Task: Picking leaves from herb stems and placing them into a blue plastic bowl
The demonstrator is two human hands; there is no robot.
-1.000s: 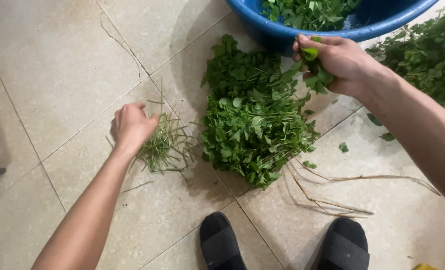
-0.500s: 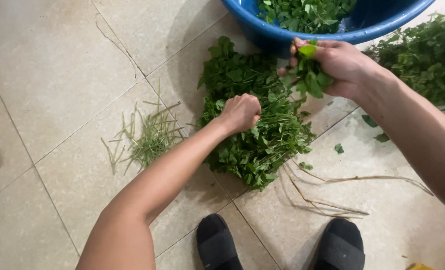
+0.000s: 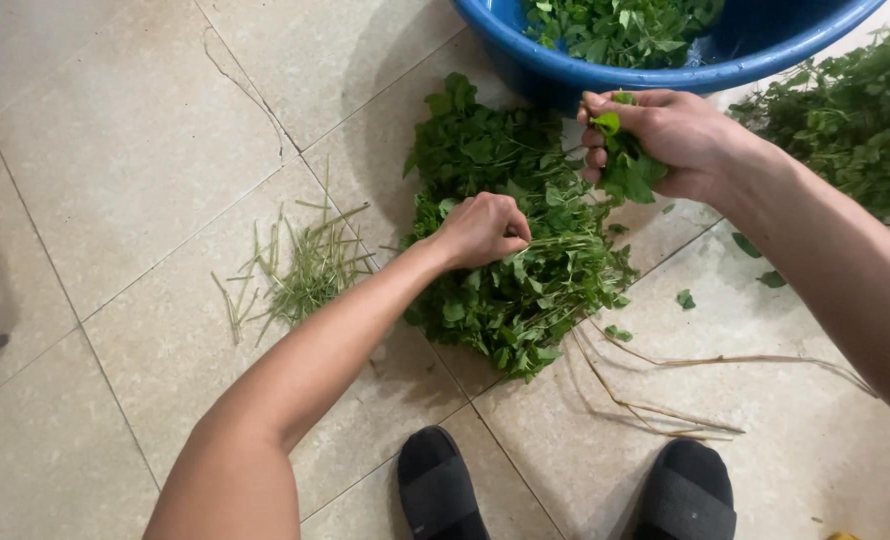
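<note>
Left hand (image 3: 483, 228) now deeper into greens (image 3: 525, 270)

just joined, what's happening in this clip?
A person crouched over a tiled floor is sorting leafy green herbs. The left hand grips stems in the loose pile of green sprigs; the right hand holds a small bunch of picked leaves beside the round blue plastic basin holding more greens. Stripped pale stems lie to the left.

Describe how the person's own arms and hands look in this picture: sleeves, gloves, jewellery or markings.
Both arms are bare along all that shows, with no sleeve in view. The left hand and right hand wear no gloves; no rings, watch, bracelets or markings are visible.
</note>
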